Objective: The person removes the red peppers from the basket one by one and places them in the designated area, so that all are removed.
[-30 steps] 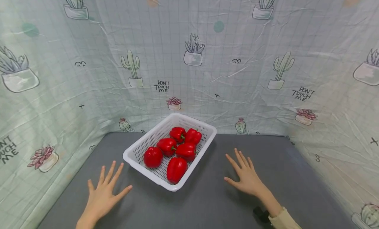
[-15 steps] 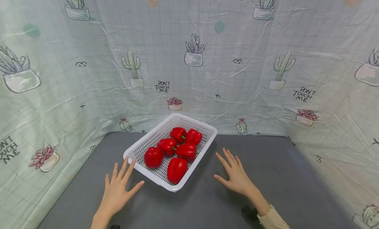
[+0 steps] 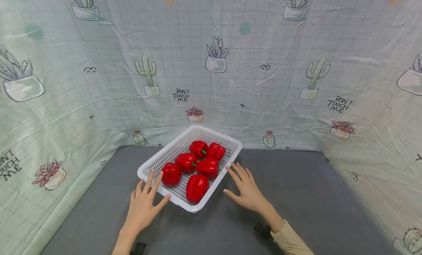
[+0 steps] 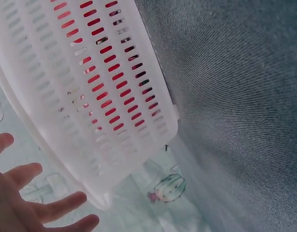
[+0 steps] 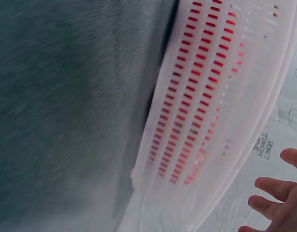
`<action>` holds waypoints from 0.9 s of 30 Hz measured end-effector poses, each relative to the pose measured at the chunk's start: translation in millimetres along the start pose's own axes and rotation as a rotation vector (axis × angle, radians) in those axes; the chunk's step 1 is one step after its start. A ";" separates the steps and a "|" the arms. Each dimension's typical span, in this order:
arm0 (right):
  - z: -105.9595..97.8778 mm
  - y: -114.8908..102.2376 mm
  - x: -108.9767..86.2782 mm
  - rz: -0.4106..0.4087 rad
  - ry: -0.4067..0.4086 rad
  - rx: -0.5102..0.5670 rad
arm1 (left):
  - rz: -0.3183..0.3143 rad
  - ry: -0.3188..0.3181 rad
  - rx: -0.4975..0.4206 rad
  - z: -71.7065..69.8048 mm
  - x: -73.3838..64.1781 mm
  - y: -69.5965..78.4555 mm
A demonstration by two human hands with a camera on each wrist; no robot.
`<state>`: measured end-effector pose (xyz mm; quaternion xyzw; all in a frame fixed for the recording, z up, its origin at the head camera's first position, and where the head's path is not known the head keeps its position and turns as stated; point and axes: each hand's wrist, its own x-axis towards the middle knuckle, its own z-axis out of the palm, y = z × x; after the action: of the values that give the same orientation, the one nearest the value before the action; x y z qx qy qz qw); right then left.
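Observation:
A white slotted plastic basket (image 3: pixel 193 209) stands at an angle on the dark grey table, holding several glossy red bell peppers (image 3: pixel 197 189). My left hand (image 3: pixel 142 208) hovers at its near left corner with fingers spread; the fingertips overlap the rim in the head view, and I cannot tell whether they touch. My right hand (image 3: pixel 248 193) is off the right long side, fingers straight and spread, the tips close to the rim. Both wrist views show the basket's slotted side wall (image 4: pixel 109 87), with red showing through. Neither hand holds anything.
The grey tabletop (image 3: pixel 306 196) spreads out on both sides of the basket. A pale cloth (image 3: pixel 277 119) with cactus drawings hangs behind and at both sides, close to the basket's far corner. Dark bands (image 3: pixel 262 231) are at the wrists.
Both hands have moved inward toward the basket, the left one to the right and the right one to the left. The basket and the bell peppers stay put.

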<state>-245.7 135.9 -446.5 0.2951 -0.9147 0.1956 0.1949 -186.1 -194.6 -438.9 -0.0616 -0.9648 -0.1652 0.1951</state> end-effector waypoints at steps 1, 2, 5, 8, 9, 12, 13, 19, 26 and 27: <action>0.7 -1.8 1.9 -0.011 0.005 0.004 | 0.002 0.012 0.009 0.7 0.7 0.0; 1.3 -3.5 3.9 -0.018 0.008 0.003 | 0.004 0.023 0.019 1.2 1.6 -0.1; 2.0 -9.6 10.3 -0.019 -0.008 0.011 | 0.005 0.041 0.056 2.6 5.2 -2.4; 1.8 -15.5 17.0 -0.014 -0.045 0.013 | 0.000 0.046 0.083 3.4 9.9 -7.0; 1.8 -17.1 19.2 -0.014 -0.059 0.015 | -0.003 0.046 0.089 3.7 11.5 -8.9; 2.7 -21.6 25.2 -0.028 -0.088 0.001 | -0.008 0.055 0.103 4.6 16.0 -14.3; 3.4 -22.8 27.1 -0.040 -0.089 -0.004 | -0.011 0.059 0.107 5.0 17.6 -15.9; 7.1 -30.2 37.4 -0.081 -0.129 -0.015 | -0.043 0.076 0.121 10.1 28.1 -25.9; 11.3 -35.2 47.1 -0.096 -0.174 0.000 | -0.073 0.027 0.120 15.7 39.9 -40.0; 12.4 -35.5 48.5 -0.099 -0.181 -0.005 | -0.074 0.019 0.120 16.2 41.6 -41.6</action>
<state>-263.2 80.9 -425.5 0.3559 -0.9133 0.1561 0.1217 -237.6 -225.8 -448.8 -0.0126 -0.9727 -0.1146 0.2012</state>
